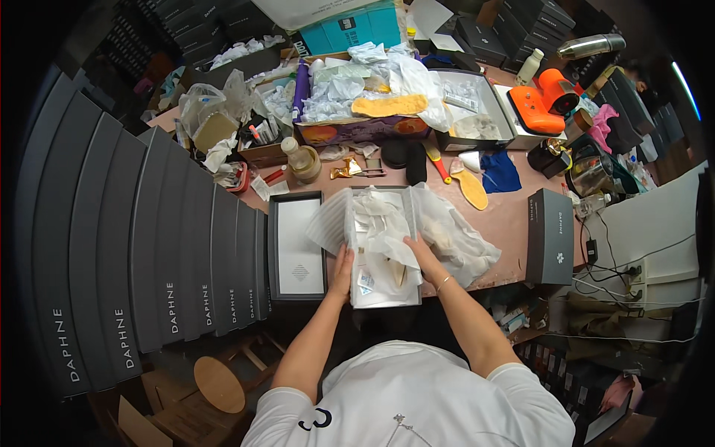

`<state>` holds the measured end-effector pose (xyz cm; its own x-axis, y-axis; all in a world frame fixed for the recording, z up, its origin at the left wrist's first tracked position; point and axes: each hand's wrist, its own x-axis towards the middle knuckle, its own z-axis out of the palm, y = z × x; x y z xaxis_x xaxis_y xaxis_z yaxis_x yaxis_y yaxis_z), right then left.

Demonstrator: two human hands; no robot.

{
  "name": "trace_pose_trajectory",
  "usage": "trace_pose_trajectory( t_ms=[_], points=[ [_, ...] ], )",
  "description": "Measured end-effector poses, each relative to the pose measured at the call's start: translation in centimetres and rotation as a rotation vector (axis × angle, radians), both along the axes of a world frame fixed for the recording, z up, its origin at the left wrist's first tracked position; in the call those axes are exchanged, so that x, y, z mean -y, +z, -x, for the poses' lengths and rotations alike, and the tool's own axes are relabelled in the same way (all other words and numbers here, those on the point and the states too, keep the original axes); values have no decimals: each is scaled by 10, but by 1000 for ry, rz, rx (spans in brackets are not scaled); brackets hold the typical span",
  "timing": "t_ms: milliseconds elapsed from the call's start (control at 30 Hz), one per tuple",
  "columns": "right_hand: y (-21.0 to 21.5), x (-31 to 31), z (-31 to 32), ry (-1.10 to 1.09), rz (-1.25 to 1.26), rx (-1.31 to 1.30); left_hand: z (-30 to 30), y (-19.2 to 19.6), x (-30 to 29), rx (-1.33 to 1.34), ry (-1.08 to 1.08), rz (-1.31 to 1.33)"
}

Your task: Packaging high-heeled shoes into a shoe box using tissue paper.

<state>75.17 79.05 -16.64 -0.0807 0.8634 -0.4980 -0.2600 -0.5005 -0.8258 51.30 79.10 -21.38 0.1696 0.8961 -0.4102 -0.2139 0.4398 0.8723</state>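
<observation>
In front of me at the table's near edge is an open shoebox (386, 299), white inside, with crumpled white tissue paper (376, 212) in it. Part of a pale item (401, 276) shows in the paper; its kind is hard to make out. My left hand (342, 272) grips the box's left wall, and my right hand (423, 259) holds the right wall with fingertips over the rim by the tissue. A translucent foam sheet (328, 222) sticks out on the left. Farther left lies a dark-rimmed box lid (298, 253), white side up.
Thin white wrapping (462, 246) lies right of the shoebox. A closed dark shoebox (550, 237) stands at the right edge. Tall stacks of grey shoeboxes (112, 238) line the left. At the back are a paper-filled carton (365, 132), a glue jar (302, 160) and a yellow insole (471, 188).
</observation>
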Motion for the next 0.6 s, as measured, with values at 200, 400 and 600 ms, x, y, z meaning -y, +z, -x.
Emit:
trace_pose_trajectory(
  t_ms=[200,400,600],
  points=[
    [52,-17,26,223,-622,1065,2,40,13,-494,10,-360],
    [18,-77,36,615,-284,1215,-4,103,35,-322,-27,-366],
    [157,-40,33,398,-600,677,-24,142,16,584,-24,203]
  ],
)
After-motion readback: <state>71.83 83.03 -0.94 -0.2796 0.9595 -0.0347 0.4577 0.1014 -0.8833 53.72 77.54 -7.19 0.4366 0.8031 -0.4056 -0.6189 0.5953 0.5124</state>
